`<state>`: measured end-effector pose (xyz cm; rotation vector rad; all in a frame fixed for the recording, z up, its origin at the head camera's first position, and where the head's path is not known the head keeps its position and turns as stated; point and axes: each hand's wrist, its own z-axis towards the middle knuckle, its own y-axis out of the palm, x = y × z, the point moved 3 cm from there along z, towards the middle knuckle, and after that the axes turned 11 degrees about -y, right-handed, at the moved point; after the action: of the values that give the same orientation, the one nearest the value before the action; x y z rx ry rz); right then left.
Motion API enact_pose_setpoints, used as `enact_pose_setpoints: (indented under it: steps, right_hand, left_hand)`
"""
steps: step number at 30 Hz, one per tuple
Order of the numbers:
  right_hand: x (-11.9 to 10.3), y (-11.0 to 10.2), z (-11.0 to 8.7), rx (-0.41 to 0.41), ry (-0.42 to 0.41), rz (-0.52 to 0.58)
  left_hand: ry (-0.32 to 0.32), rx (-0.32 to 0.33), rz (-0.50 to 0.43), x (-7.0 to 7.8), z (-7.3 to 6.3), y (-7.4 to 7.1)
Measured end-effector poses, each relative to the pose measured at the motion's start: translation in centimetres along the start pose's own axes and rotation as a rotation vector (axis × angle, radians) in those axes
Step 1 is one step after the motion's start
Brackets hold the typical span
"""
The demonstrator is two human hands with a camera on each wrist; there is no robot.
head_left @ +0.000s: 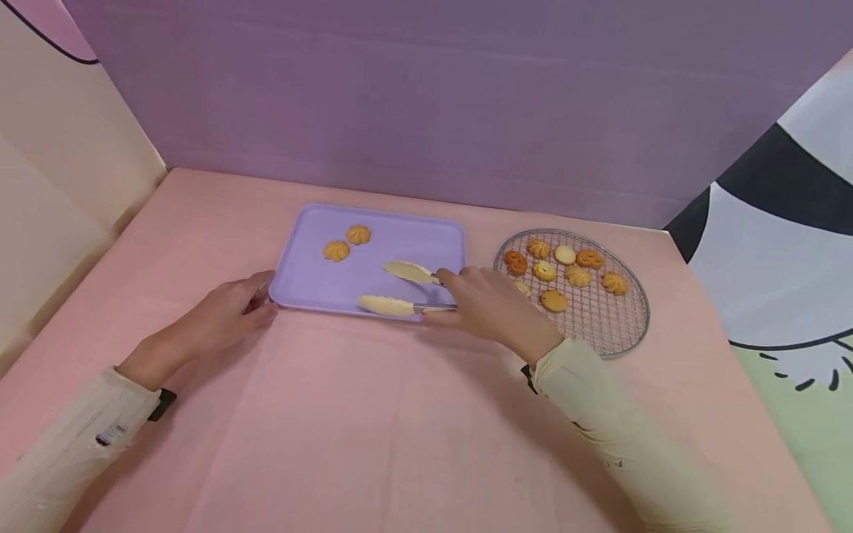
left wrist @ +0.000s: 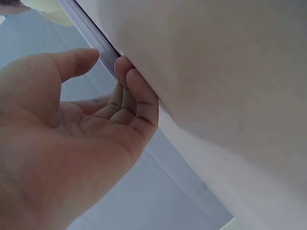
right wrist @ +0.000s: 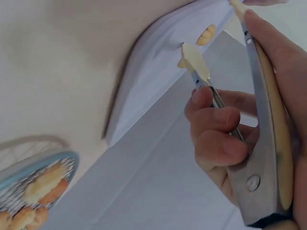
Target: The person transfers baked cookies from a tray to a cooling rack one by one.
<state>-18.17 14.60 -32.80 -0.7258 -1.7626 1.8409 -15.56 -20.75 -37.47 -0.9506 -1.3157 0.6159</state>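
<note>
In the head view a purple tray (head_left: 373, 215) lies on the pink table, with two flower-shaped cookies (head_left: 336, 251) toward its left side. My left hand (head_left: 229, 311) holds the tray's near left corner. In the left wrist view its curled fingers (left wrist: 141, 98) are against the rim, and the thumb lies across from them. My right hand (head_left: 489, 305) grips a pair of metal tongs (right wrist: 261, 158) with cream tips. These tips stand apart over the near right part of the tray, with no cookie between them.
To the right of the tray sits a round wire rack (head_left: 609, 326) bearing several cookies (head_left: 578, 277) of mixed shapes. My right hand overlaps the rack's left side in the head view. A purple wall (head_left: 426, 104) rises behind the table.
</note>
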Motion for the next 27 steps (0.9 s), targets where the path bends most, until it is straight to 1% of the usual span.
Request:
enact_pose_setpoints:
  steps: [2, 5, 8, 13, 19, 23, 27]
  right_hand:
    - [-0.1, -0.1, 0.8, -0.031, 0.016, 0.010]
    - [-0.3, -0.1, 2.1, -0.062, 0.018, 0.019]
    - [-0.6, 0.2, 3.4, -0.070, 0.003, 0.012]
    - [-1.4, 0.6, 5.1, -0.032, -0.005, -0.022]
    - [-2.3, 1.1, 6.8, 0.022, 0.033, -0.056]
    - [-2.7, 1.1, 7.7, 0.031, 0.076, -0.059]
    - [-3.2, 1.0, 8.8, 0.025, 0.102, -0.063]
  left_hand:
    - [0.002, 0.001, 0.002, 0.1, 0.0, -0.1]
    - [0.012, 0.008, 0.010, 0.1, 0.0, -0.1]
    - [0.022, 0.018, 0.015, 0.2, 0.0, -0.1]
    - [0.023, 0.022, 0.004, 0.1, 0.0, 0.0]
    - [0.012, 0.021, 0.006, 0.0, 0.1, 0.2]
    - [0.015, 0.014, 0.001, 0.1, 0.1, 0.1]
    - [0.023, 0.017, -0.002, 0.2, 0.0, -0.1]
